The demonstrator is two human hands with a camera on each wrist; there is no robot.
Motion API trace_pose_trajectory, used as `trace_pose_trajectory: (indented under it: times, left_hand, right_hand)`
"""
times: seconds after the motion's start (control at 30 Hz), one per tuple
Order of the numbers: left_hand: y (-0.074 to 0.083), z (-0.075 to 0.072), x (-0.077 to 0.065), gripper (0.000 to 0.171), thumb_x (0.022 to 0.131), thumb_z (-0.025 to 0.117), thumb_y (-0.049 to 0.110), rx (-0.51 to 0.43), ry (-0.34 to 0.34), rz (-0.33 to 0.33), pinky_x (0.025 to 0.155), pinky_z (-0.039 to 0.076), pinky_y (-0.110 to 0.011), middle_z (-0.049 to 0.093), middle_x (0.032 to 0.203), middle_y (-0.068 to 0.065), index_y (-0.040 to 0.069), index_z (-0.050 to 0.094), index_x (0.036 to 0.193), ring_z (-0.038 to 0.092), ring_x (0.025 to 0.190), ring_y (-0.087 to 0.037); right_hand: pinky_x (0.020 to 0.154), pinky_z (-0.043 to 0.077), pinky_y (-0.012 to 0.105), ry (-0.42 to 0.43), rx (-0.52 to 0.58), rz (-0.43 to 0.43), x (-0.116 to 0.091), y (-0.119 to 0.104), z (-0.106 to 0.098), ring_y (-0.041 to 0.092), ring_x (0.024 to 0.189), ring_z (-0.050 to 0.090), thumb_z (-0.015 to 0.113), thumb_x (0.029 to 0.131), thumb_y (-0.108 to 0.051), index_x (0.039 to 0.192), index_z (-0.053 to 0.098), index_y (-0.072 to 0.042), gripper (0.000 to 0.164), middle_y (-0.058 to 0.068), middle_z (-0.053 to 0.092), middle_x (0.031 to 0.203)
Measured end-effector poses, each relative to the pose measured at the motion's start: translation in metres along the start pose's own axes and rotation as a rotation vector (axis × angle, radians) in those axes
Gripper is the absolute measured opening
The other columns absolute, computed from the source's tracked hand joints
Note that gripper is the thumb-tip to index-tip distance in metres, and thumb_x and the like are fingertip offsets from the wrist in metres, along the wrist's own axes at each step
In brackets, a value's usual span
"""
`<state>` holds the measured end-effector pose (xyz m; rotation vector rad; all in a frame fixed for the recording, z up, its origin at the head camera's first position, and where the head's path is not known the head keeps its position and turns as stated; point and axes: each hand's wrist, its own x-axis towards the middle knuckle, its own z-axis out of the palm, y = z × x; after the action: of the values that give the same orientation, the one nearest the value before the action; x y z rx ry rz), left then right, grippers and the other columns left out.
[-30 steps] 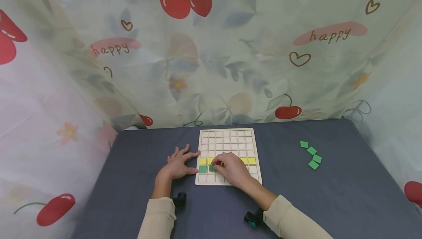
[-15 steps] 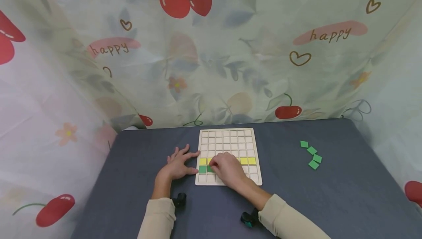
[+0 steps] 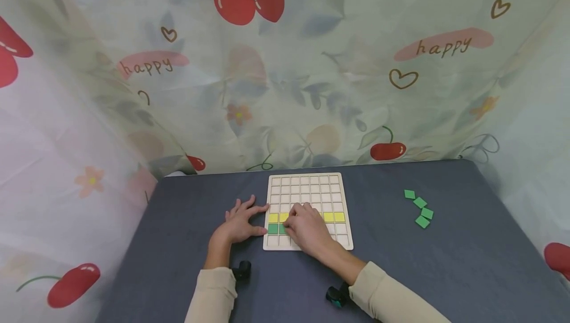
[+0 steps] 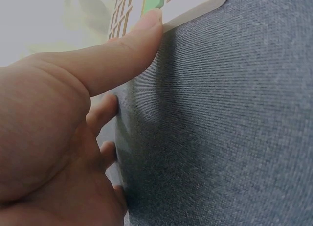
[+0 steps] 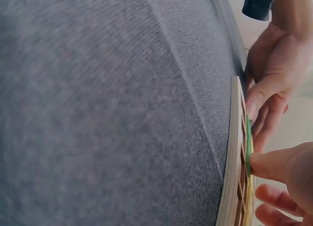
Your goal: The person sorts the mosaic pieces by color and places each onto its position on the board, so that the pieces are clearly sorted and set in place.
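A pale wooden grid board [image 3: 306, 189] lies on the dark table. Beside its left edge my left hand [image 3: 239, 225] spreads its fingers, and the thumb rests on the rim, as the left wrist view shows. My right hand [image 3: 308, 228] is over the lower part of the board. Its thumb [image 5: 271, 165] presses on a green square tile [image 3: 282, 229] set in the grid, and the other fingers bend loosely apart from it. Another green tile [image 3: 272, 229] fills the leftmost cell of that row. Yellow tiles [image 3: 334, 217] line the row above, partly hidden by my right hand.
Several loose green tiles [image 3: 420, 203] lie on the table [image 3: 378, 234] to the right of the board. A patterned curtain [image 3: 285, 75] hangs behind the table and along both sides.
My right hand has brought the tilted green tile left and down into the cell beside the first green one. The tile now lies flat and the fingers have loosened. My left hand stays put.
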<state>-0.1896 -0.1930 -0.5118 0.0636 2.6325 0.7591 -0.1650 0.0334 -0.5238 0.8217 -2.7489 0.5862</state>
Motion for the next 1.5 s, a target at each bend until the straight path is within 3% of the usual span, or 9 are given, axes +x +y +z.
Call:
trace_pose_trajectory:
  times: [0.2,0.37,0.5,0.63,0.73,0.83,1.17,1.5]
  left_hand:
    - [0.001,-0.001,-0.001,0.071,0.086,0.082,0.037,-0.007,-0.001,0.002,0.124,0.001,-0.072,0.019,0.173,-0.009,0.034,0.052,0.15,-0.003,0.16,-0.043]
    - [0.002,0.0,-0.001,0.071,0.085,0.082,0.037,-0.007,-0.005,0.001,0.124,0.001,-0.071,0.019,0.173,-0.009,0.034,0.052,0.15,-0.003,0.16,-0.043]
    - [0.002,0.0,-0.001,0.071,0.085,0.082,0.037,-0.001,0.001,0.003,0.124,0.001,-0.071,0.02,0.172,-0.009,0.034,0.052,0.15,-0.002,0.16,-0.044]
    - [0.003,0.0,0.0,0.071,0.086,0.082,0.037,0.005,0.003,0.002,0.124,0.001,-0.071,0.019,0.173,-0.008,0.034,0.051,0.15,-0.002,0.16,-0.043]
    - [0.003,0.0,0.0,0.071,0.086,0.082,0.037,0.008,0.004,0.006,0.124,0.002,-0.072,0.019,0.173,-0.008,0.034,0.051,0.15,-0.002,0.16,-0.043]
    - [0.002,0.0,-0.001,0.071,0.086,0.081,0.037,0.01,0.002,0.005,0.124,0.001,-0.071,0.019,0.173,-0.008,0.034,0.051,0.151,-0.002,0.16,-0.043]
    - [-0.001,0.002,-0.001,0.073,0.085,0.082,0.038,-0.004,-0.001,0.006,0.124,0.0,-0.071,0.019,0.173,-0.009,0.033,0.051,0.151,-0.003,0.16,-0.043]
    - [0.001,0.001,-0.001,0.073,0.084,0.083,0.037,-0.01,0.004,-0.003,0.124,0.0,-0.07,0.019,0.173,-0.008,0.033,0.052,0.15,-0.002,0.16,-0.043]
  right_hand:
    - [0.073,0.044,0.033,-0.036,-0.086,-0.032,0.001,-0.001,-0.002,0.016,0.084,0.049,0.081,0.088,-0.027,0.095,0.084,-0.024,0.008,-0.002,0.061,0.095]
    - [0.074,0.045,0.034,-0.004,-0.082,-0.044,-0.002,0.002,-0.005,0.016,0.086,0.052,0.08,0.088,-0.027,0.095,0.083,-0.023,0.008,-0.003,0.063,0.096]
    - [0.077,0.047,0.037,0.028,-0.085,-0.034,-0.004,0.005,-0.009,0.02,0.094,0.056,0.077,0.091,-0.03,0.108,0.08,-0.021,0.019,0.0,0.065,0.106]
    - [0.093,0.05,0.048,-0.016,-0.071,0.007,-0.006,0.01,-0.014,0.028,0.118,0.059,0.073,0.094,-0.036,0.125,0.072,-0.02,0.035,0.007,0.064,0.13]
    - [0.108,0.045,0.056,-0.056,-0.073,0.044,-0.009,0.015,-0.015,0.034,0.137,0.051,0.069,0.096,-0.043,0.136,0.065,-0.022,0.046,0.009,0.057,0.146]
    - [0.116,0.037,0.06,-0.079,-0.103,0.067,-0.013,0.02,-0.016,0.038,0.147,0.042,0.065,0.096,-0.051,0.143,0.059,-0.026,0.054,0.009,0.051,0.154]
    - [0.122,0.023,0.068,-0.113,-0.193,0.111,-0.026,0.04,-0.015,0.045,0.154,0.028,0.056,0.096,-0.064,0.154,0.046,-0.028,0.069,0.011,0.036,0.164]
    - [0.125,0.011,0.069,-0.147,-0.208,0.174,-0.037,0.066,-0.022,0.043,0.158,0.017,0.05,0.096,-0.069,0.158,0.039,-0.026,0.076,0.013,0.026,0.169]
